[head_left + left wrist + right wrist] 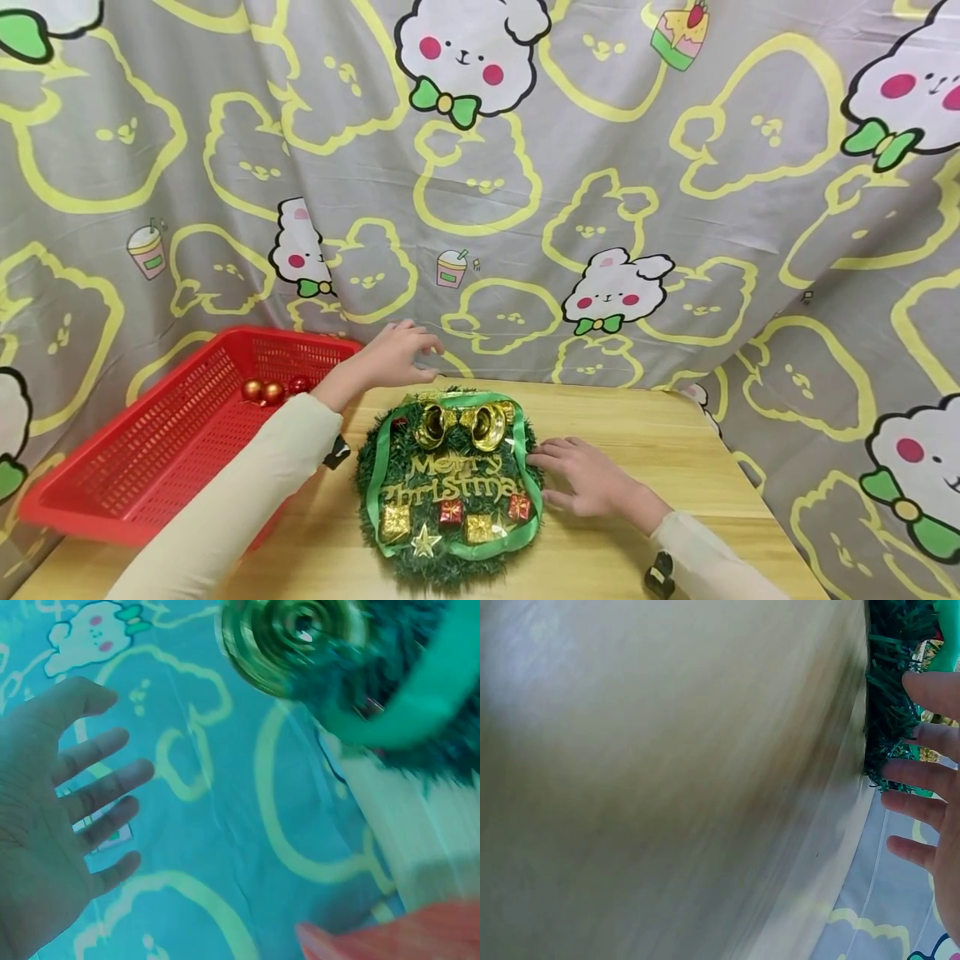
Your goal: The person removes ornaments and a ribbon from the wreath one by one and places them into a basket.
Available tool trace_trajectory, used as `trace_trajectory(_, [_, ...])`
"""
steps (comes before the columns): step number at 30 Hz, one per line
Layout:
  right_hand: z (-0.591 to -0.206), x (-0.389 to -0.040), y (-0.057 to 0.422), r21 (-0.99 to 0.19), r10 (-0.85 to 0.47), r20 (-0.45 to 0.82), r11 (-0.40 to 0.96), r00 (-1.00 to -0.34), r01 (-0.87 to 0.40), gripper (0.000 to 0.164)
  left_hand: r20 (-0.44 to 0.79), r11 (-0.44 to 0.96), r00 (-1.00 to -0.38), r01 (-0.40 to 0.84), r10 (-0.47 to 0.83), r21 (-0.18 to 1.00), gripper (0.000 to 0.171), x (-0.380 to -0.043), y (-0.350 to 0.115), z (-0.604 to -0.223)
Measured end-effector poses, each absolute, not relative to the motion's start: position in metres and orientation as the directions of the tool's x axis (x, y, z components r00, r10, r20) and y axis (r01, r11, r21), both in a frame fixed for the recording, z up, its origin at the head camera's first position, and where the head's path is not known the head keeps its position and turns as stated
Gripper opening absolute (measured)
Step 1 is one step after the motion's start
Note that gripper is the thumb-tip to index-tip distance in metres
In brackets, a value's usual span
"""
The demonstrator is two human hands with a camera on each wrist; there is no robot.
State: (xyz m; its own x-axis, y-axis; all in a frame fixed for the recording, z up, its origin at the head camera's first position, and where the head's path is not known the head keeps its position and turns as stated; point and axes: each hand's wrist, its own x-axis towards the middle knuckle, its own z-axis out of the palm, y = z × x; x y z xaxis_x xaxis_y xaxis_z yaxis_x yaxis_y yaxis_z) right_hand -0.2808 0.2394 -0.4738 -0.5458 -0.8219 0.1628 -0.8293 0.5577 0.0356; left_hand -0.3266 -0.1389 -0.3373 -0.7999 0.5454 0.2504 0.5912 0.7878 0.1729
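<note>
A green tinsel Christmas wreath (450, 575) lies on the wooden table, bearing a green ribbon (381, 467), two gold bells (489, 425), gold "Merry Christmas" lettering (453, 487), small gift boxes (478, 527) and a gold star (426, 542). My left hand (397, 354) hovers above and behind the wreath's far left side, fingers loosely bent and holding nothing; the left wrist view shows its fingers (112, 784) spread apart from the bell. At the wreath's right edge, my right hand (581, 479) has its extended fingertips at the tinsel, seen also in the right wrist view.
A red plastic basket (150, 408) stands on the left of the table (645, 433), with several red and gold baubles (273, 392) in its far end. Behind the table hangs a grey curtain (510, 317) printed with cartoon animals.
</note>
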Motion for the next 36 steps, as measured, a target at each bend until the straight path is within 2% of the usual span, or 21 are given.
trace_trajectory(4, [-0.475, -0.280, 0.240, 0.046, -0.824, 0.170, 0.555, -0.541, -0.831, 0.056, 0.160, 0.764, -0.806, 0.591, 0.570, 0.259, 0.027, -0.334, -0.125, -0.333])
trace_trajectory(7, [-0.475, -0.280, 0.240, 0.048, -0.823, 0.177, 0.554, -0.539, -0.831, 0.056, 0.061, 0.721, -0.799, 0.569, 0.598, 0.395, 0.029, -0.340, -0.118, -0.332])
trace_trajectory(11, [-0.475, -0.281, 0.240, 0.047, -0.822, 0.177, 0.556, -0.541, -0.830, 0.056, -0.093, 0.686, -0.783, 0.474, 0.615, 0.552, 0.032, -0.350, -0.111, -0.334])
trace_trajectory(14, [-0.476, -0.281, 0.240, 0.048, -0.821, 0.166, 0.560, -0.546, -0.827, 0.056, -0.195, 0.697, -0.777, 0.385, 0.598, 0.605, 0.035, -0.358, -0.108, -0.338])
trace_trajectory(19, [-0.476, -0.280, 0.240, 0.048, -0.819, 0.159, 0.564, -0.551, -0.824, 0.056, -0.328, 0.749, -0.790, 0.233, 0.518, 0.621, 0.040, -0.369, -0.108, -0.349])
trace_trajectory(24, [-0.474, -0.279, 0.239, 0.040, -0.822, 0.161, 0.559, -0.546, -0.828, 0.056, -0.391, 0.764, -0.804, 0.118, 0.449, 0.634, 0.037, -0.380, -0.111, -0.362])
trace_trajectory(36, [-0.474, -0.279, 0.238, 0.039, -0.819, 0.164, 0.562, -0.549, -0.826, 0.056, -0.438, 0.765, -0.806, 0.027, 0.397, 0.644, 0.033, -0.389, -0.105, -0.381])
